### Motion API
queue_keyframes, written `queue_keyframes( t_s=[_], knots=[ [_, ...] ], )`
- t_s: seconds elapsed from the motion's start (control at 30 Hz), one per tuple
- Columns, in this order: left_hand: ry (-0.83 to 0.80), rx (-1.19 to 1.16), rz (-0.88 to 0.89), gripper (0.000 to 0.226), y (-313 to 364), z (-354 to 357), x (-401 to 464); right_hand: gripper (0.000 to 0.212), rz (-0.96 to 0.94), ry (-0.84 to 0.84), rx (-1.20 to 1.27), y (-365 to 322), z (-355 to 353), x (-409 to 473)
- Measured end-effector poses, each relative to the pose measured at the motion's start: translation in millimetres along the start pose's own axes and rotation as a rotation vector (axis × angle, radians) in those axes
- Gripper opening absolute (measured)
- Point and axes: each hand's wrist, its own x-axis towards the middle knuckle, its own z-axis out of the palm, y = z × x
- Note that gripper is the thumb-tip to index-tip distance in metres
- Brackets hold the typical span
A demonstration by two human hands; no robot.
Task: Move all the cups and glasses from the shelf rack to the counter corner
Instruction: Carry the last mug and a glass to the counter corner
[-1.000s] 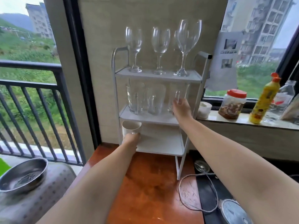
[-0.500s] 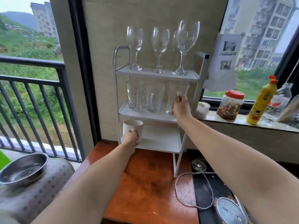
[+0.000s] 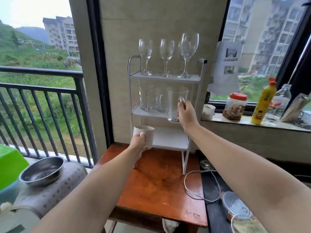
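Both arms reach over the orange worktop (image 3: 161, 185). The left hand (image 3: 138, 143) has its grip closed around a white cup (image 3: 144, 134), held just in front of the white shelf rack (image 3: 165, 111). The right hand (image 3: 186, 113) grips a clear glass mug (image 3: 175, 103) by its handle at the middle shelf. Beyond it stand two more glass mugs (image 3: 150, 98), and above, three wine glasses (image 3: 166, 56).

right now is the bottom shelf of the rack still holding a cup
No, the bottom shelf is bare; the left hand holds the white cup in front of it.
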Motion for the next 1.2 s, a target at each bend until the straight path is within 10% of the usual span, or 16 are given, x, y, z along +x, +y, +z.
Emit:
queue_keyframes(
  t_s=[0.63,1.2],
  knots=[
    [-0.344,0.191,-0.232,0.039,-101.3,-25.4,-201.3,0.034,0.446,0.357,-0.315,65.9,-81.8,-265.0],
    [-0.808,0.229,-0.446,0.036,-204.7,240.1,-501.4,0.039,0.749,0.962,-0.247,46.9,-413.0,-554.5]
  ],
)
